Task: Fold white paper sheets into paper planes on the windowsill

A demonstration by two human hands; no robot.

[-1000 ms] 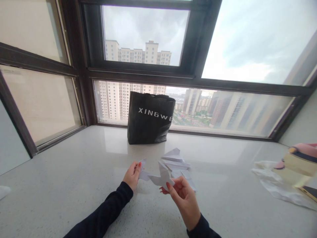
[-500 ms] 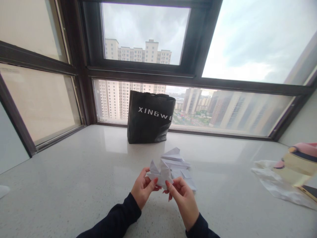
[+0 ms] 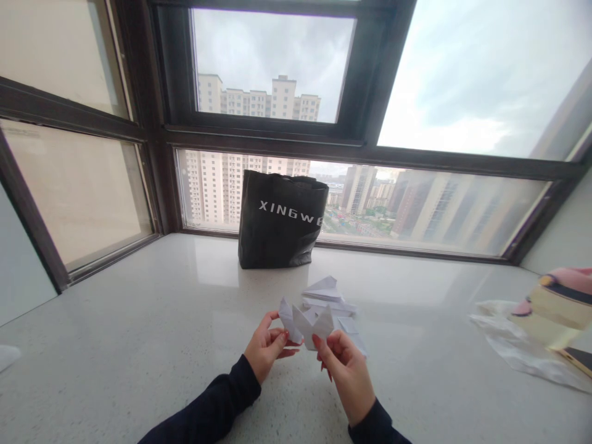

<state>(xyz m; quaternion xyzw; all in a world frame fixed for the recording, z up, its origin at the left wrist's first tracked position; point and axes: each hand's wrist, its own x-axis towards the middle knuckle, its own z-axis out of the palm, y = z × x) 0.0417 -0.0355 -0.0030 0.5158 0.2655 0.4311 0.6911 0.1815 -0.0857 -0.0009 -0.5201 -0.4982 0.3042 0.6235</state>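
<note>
A piece of folded white paper (image 3: 311, 327) with pointed flaps is held up between my two hands, above the pale countertop. My left hand (image 3: 268, 346) pinches its left flap between thumb and fingers. On the other side, my right hand (image 3: 343, 359) grips the right part, with the thumb pressed on the front face. Just behind the hands lie several folded white papers, among them a paper plane (image 3: 324, 287) and a flat folded sheet (image 3: 352, 333), partly covered by the right hand and the held paper.
A black bag (image 3: 283, 222) with white lettering stands at the back against the window. To the right, a white plastic bag (image 3: 504, 345), a pink and cream item (image 3: 555, 302) and a dark flat object (image 3: 578, 356) lie on the speckled countertop (image 3: 139, 327).
My right hand has moved slightly right and turned, and the flaps of the folded paper have spread apart. The left hand has hardly moved.
</note>
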